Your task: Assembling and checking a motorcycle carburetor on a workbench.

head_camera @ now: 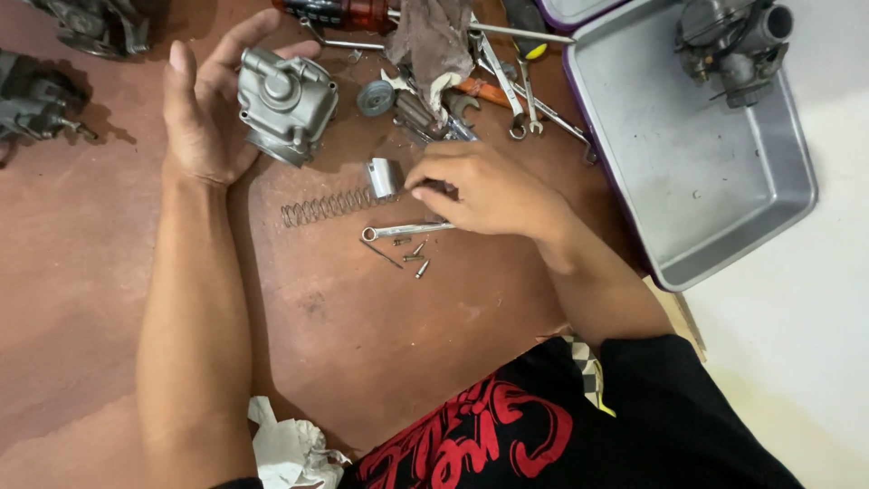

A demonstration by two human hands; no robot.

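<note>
My left hand [204,109] is spread open, palm facing right, beside a grey metal carburetor body [285,104] that rests on the reddish-brown floor; whether the palm touches it I cannot tell. My right hand [489,188] reaches left with fingers curled, its fingertips close to a small silver cylinder [384,177] joined to a long coil spring [324,206]. A small ring wrench [403,231] lies just under the right hand's fingers. Several tiny screws [416,258] and a thin needle [380,254] lie below the wrench.
A metal tray [715,172] at the right holds another carburetor [733,41]. Wrenches [516,91], a screwdriver with a red handle [344,14], a rag [433,41] and a small round part [375,98] sit at the top. More engine parts [36,100] lie at left; crumpled paper [290,448] below.
</note>
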